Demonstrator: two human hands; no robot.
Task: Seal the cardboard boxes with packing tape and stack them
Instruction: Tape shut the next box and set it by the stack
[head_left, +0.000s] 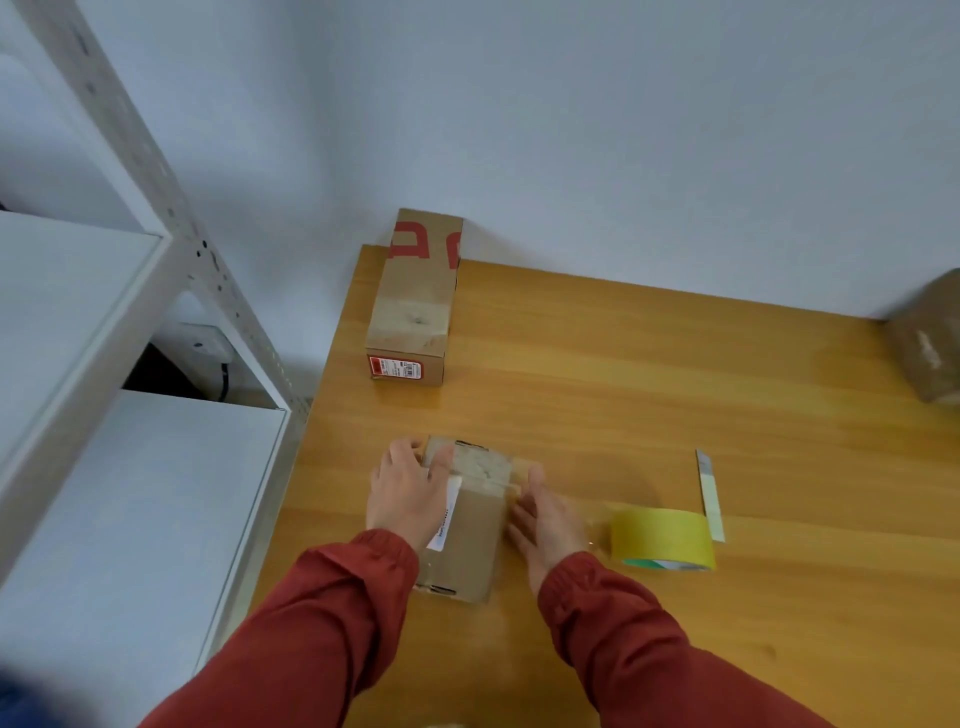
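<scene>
A small cardboard box (475, 535) with a white label and a strip of clear tape across its top lies near the front of the wooden table (649, 374). My left hand (405, 493) lies on the box's left side, thumb over the taped top. My right hand (545, 519) presses flat, with straight fingers, against its right side. A roll of yellow packing tape (662, 538) stands just right of my right hand. A longer cardboard box (415, 301) with red print lies at the table's back left corner.
A thin utility knife (710, 496) lies behind the tape roll. A tape-wrapped brown parcel (930, 338) sits at the table's right edge. White metal shelving (104, 322) stands left of the table, and a grey wall runs behind it.
</scene>
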